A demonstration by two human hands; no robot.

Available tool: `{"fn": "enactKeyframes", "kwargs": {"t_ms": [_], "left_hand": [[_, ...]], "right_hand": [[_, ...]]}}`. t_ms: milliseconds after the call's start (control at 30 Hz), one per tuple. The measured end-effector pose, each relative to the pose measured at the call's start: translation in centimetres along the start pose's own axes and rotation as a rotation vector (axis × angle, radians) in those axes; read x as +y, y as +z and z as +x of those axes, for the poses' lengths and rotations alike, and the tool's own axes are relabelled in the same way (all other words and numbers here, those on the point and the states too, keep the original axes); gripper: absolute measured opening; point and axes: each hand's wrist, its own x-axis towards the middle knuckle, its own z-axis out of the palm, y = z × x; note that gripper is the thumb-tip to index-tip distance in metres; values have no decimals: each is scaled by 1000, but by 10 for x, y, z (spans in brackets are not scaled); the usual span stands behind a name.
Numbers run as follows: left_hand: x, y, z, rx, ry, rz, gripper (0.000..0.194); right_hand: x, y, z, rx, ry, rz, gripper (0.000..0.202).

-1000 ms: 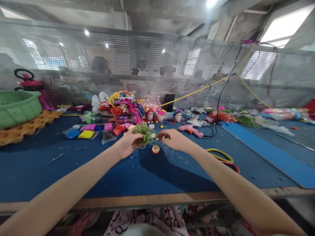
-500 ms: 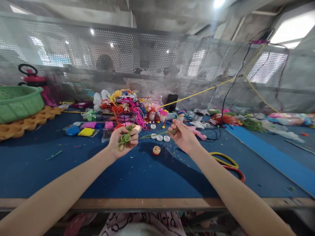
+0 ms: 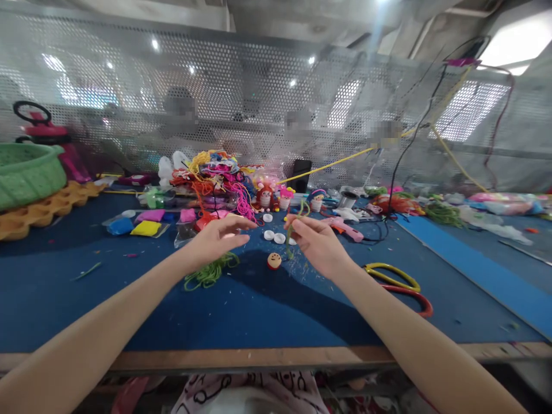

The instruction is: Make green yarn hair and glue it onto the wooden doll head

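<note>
My right hand (image 3: 317, 240) pinches a short length of green yarn (image 3: 289, 244), which hangs below the fingertips and curls above them. Fingers apart and holding nothing, my left hand (image 3: 222, 237) hovers to the left of it. Beneath the left hand a loose bundle of green yarn (image 3: 211, 271) lies on the blue table. Between the hands and a little nearer to me sits a small round head (image 3: 274, 260), pale on top with dark face marks and red at its base. Several white round caps (image 3: 279, 238) lie just beyond it.
Scissors with yellow and red handles (image 3: 401, 282) lie beside my right forearm. A pink glue gun (image 3: 347, 229) and small dolls (image 3: 284, 198) stand farther back, next to a heap of coloured yarn (image 3: 215, 178). Clay packets (image 3: 145, 228) and a green basket (image 3: 30, 175) are at left.
My left hand has let go of the green yarn bundle, which now lies on the table. The strand stretched between the hands now hangs from my right hand alone.
</note>
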Motion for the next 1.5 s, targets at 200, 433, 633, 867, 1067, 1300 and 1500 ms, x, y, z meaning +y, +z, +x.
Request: {"fn": "enactKeyframes", "kwargs": {"t_ms": [200,433,633,867,1067,1300,1500], "left_hand": [[-2,55,-11,-51,-44,-402,46],[-5,58,-13,25,-125,-252,10],[-12,55,-13,10,-248,-479,18],[-12,49,-10,-15,-329,-622,24],[-11,50,-9,-1,-394,-690,18],[-9,50,-10,-24,-442,-631,26],[-10,49,-12,-149,-438,-519,29]], "right_hand": [[7,13,-18,-149,-147,-209,8],[9,13,-18,-76,14,-128,18],[7,13,-11,0,148,106,23],[6,3,-1,69,237,237,24],[-3,-7,11,172,238,381,11],[-10,-12,13,171,172,420,20],[-12,-13,11,116,97,470,18]]}}
